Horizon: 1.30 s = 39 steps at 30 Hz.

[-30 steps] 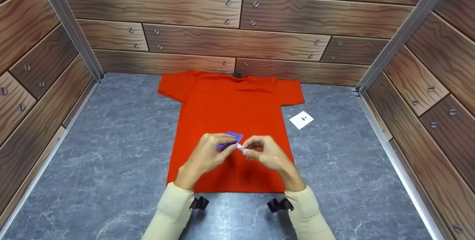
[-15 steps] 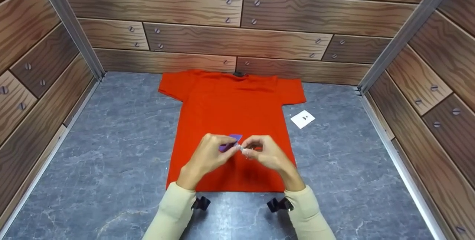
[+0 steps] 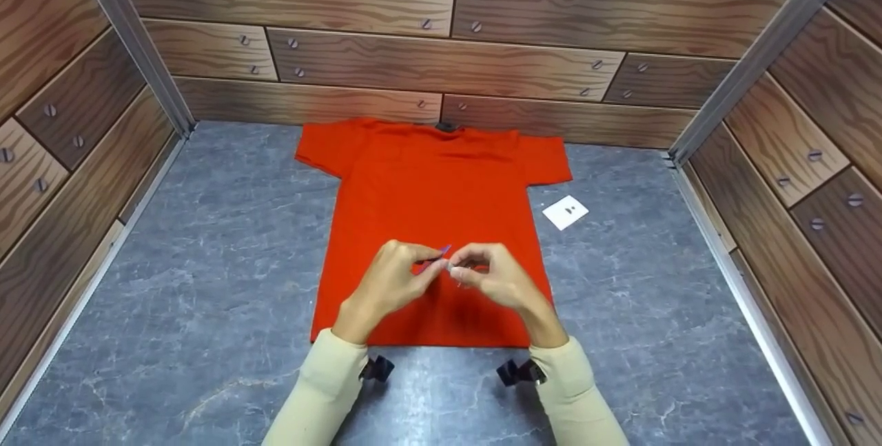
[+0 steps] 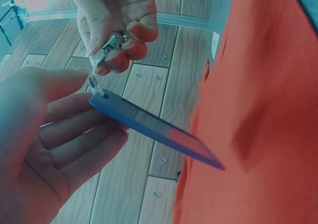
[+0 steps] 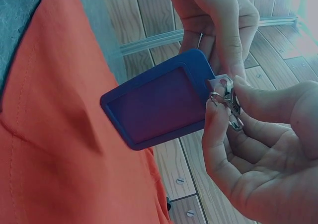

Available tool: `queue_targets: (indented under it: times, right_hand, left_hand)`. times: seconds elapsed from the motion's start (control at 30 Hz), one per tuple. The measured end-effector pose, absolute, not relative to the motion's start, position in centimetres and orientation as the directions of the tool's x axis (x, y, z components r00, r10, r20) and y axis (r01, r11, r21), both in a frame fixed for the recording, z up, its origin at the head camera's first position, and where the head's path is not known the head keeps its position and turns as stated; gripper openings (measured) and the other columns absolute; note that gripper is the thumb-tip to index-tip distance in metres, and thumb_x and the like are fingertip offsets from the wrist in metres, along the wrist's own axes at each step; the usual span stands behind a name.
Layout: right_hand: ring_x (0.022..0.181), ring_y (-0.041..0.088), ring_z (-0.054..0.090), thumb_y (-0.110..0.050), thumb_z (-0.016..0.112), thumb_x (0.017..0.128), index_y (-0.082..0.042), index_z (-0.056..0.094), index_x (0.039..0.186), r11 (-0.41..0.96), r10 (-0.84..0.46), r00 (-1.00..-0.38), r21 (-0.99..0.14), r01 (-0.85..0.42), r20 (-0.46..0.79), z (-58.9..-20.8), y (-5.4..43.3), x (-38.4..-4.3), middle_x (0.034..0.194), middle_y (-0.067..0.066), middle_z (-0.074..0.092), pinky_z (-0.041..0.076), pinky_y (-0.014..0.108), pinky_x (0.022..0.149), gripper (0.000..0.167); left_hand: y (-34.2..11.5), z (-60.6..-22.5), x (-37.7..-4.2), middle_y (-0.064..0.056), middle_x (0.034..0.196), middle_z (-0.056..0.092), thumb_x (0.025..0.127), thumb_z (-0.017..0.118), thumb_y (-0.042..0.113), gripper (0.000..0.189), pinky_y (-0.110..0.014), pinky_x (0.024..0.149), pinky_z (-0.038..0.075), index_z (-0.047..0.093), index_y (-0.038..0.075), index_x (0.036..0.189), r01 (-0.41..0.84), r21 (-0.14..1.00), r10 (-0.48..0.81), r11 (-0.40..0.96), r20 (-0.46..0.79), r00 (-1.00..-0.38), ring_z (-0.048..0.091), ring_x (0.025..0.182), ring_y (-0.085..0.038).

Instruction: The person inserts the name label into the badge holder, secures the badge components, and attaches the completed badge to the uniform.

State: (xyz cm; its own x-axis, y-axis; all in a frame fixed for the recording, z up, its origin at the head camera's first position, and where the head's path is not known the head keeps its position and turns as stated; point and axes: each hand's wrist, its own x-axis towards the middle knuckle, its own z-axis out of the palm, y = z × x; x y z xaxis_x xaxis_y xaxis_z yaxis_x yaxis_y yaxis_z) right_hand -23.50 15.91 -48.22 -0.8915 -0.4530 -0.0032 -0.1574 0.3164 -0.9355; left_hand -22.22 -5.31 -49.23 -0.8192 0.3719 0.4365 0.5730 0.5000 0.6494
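Observation:
A blue badge holder (image 5: 156,102) with a clear window hangs over the shirt, close to edge-on in the head view. Its short clear strap (image 5: 221,81) runs through the slot to a metal clip (image 5: 231,105). My left hand (image 3: 389,280) pinches the strap beside the slot, its other fingers spread below in the left wrist view. Across from it, my right hand (image 3: 503,280) pinches the metal clip between thumb and fingers. Beneath both hands, a red T-shirt (image 3: 434,191) lies flat, neckline toward the back wall.
A white card (image 3: 565,212) with a small dark mark lies right of the shirt. Wood-pattern walls (image 3: 358,60) with metal corner posts enclose the grey marbled tabletop (image 3: 234,225) at the back and sides.
The badge holder has turned from showing its face to nearly edge-on in the head view. Both hands keep their grips and are slightly closer together. The head view has tilted down a little.

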Motion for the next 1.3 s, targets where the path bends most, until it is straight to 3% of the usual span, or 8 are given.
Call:
queue_targets:
  times: [0.4, 0.6, 0.73, 0.97, 1.1, 1.3]
  right_hand:
    - [0.079, 0.03, 0.069, -0.005, 0.068, 0.098, 0.007, 0.073, 0.109, 0.349, -0.446, -0.895, -0.924, -0.155, -0.019, -48.39, 15.71, -23.31, 0.101, 0.029, 0.072, 0.058, 0.026, 0.075, 0.017]
    - [0.077, 0.021, 0.067, -0.004, 0.068, 0.097, 0.004, 0.073, 0.108, 0.343, -0.44, -0.897, -0.93, -0.133, -0.034, -48.37, 15.55, -23.06, 0.099, 0.021, 0.071, 0.058, 0.028, 0.075, 0.015]
    - [0.079, 0.022, 0.067, -0.004, 0.068, 0.097, 0.0, 0.074, 0.107, 0.339, -0.439, -0.898, -0.931, -0.137, -0.028, -48.38, 15.5, -23.06, 0.102, 0.02, 0.072, 0.058, 0.029, 0.077, 0.012]
    - [0.076, 0.02, 0.065, -0.005, 0.068, 0.098, 0.003, 0.072, 0.108, 0.337, -0.443, -0.896, -0.93, -0.145, -0.02, -48.63, 15.61, -23.22, 0.101, 0.02, 0.071, 0.057, 0.027, 0.074, 0.014]
    - [0.074, 0.019, 0.064, -0.002, 0.066, 0.098, 0.009, 0.071, 0.11, 0.313, -0.482, -0.876, -0.939, -0.142, -0.028, -48.69, 15.76, -23.34, 0.1, 0.021, 0.07, 0.057, 0.024, 0.072, 0.017]
    - [0.072, 0.016, 0.062, -0.001, 0.064, 0.099, 0.009, 0.072, 0.114, 0.301, -0.517, -0.856, -0.94, -0.159, -0.021, -48.68, 15.83, -23.41, 0.104, 0.024, 0.071, 0.056, 0.023, 0.07, 0.019]
  left_hand:
    - [-5.07, -49.36, -22.01, -0.011, 0.108, 0.08, 0.098, 0.073, 0.021, 0.025, -0.033, 0.086, 0.062, 0.079, 0.004, 0.114, 0.532, 0.627, 0.364, 0.569, 0.388, -0.847, 0.078, 0.097, -0.022]
    - [-5.18, -49.36, -21.94, -0.011, 0.11, 0.08, 0.097, 0.074, 0.023, 0.028, -0.034, 0.087, 0.062, 0.078, 0.004, 0.116, 0.514, 0.641, 0.366, 0.571, 0.362, -0.857, 0.078, 0.099, -0.022]
    - [-5.24, -49.33, -22.04, -0.012, 0.11, 0.08, 0.096, 0.076, 0.026, 0.03, -0.034, 0.086, 0.063, 0.078, 0.004, 0.117, 0.516, 0.653, 0.369, 0.554, 0.363, -0.856, 0.078, 0.098, -0.022]
    - [-5.14, -49.31, -22.09, -0.01, 0.101, 0.081, 0.097, 0.073, 0.025, 0.026, -0.027, 0.075, 0.062, 0.081, 0.005, 0.111, 0.496, 0.654, 0.348, 0.571, 0.354, -0.868, 0.076, 0.083, -0.018]
    - [-4.94, -49.33, -22.06, -0.007, 0.092, 0.081, 0.097, 0.073, 0.024, 0.022, -0.019, 0.061, 0.05, 0.082, 0.007, 0.109, 0.502, 0.616, 0.353, 0.607, 0.357, -0.865, 0.066, 0.065, -0.012]
    - [-4.78, -49.42, -22.02, -0.005, 0.086, 0.081, 0.097, 0.073, 0.022, 0.019, -0.018, 0.057, 0.044, 0.083, 0.008, 0.106, 0.522, 0.588, 0.353, 0.617, 0.386, -0.852, 0.059, 0.059, -0.009]
